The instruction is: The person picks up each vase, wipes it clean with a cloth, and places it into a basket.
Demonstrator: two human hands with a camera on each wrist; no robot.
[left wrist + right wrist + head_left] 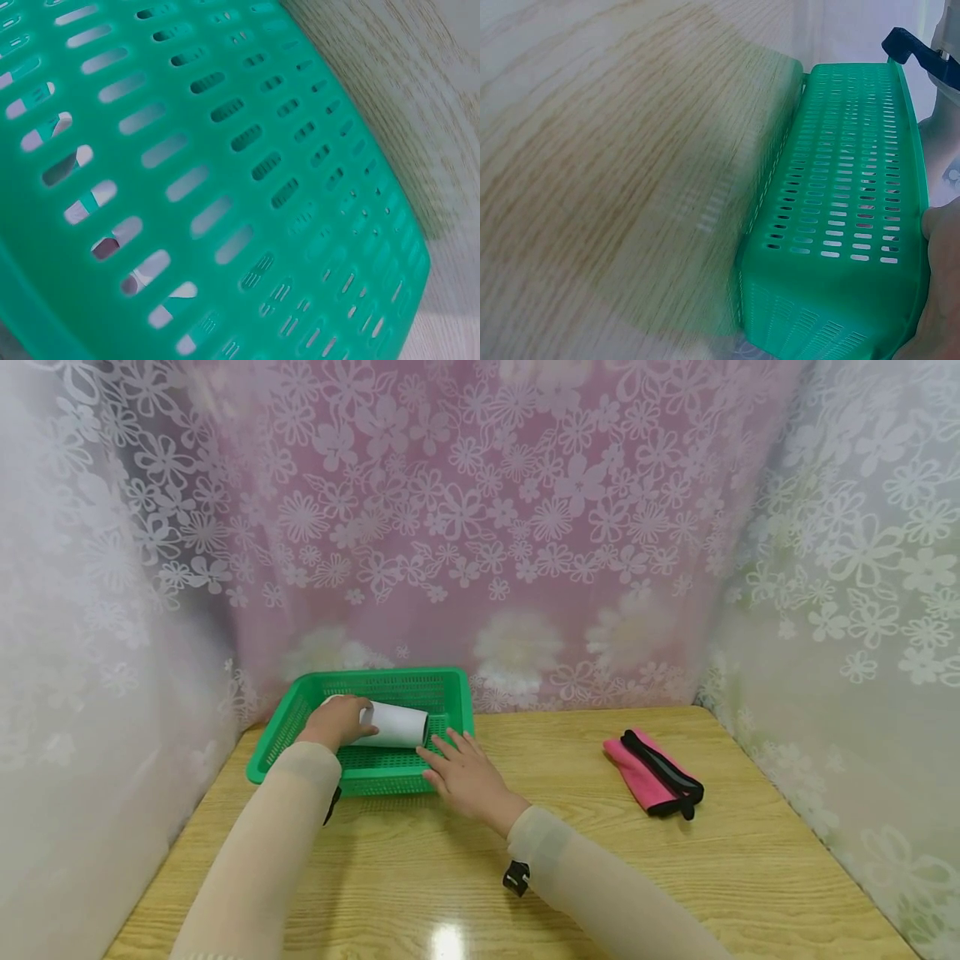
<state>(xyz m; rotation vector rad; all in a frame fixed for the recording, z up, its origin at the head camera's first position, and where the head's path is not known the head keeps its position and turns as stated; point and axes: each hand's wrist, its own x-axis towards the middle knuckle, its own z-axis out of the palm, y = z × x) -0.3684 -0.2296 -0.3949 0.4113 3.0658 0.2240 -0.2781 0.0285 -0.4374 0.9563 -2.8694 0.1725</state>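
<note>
A white cylinder (401, 725), dark at its right end, lies slightly tilted inside a green plastic basket (360, 785). My left hand (339, 722) reaches over the basket's front rim and grips the cylinder's left part, thumb and fingers curved about it. With fingers spread, my right hand (468, 777) is at the basket's front right corner. In the right wrist view, part of that hand (945, 277) touches the basket's rim. Slotted green wall fills most of the left wrist view, so the left fingers are largely hidden there.
A pink pouch with black trim (652, 772) lies on the right of the wooden table (420, 877). Behind the table hangs a pink flowered curtain (517, 527), and pale flowered curtains (855, 610) close in both sides.
</note>
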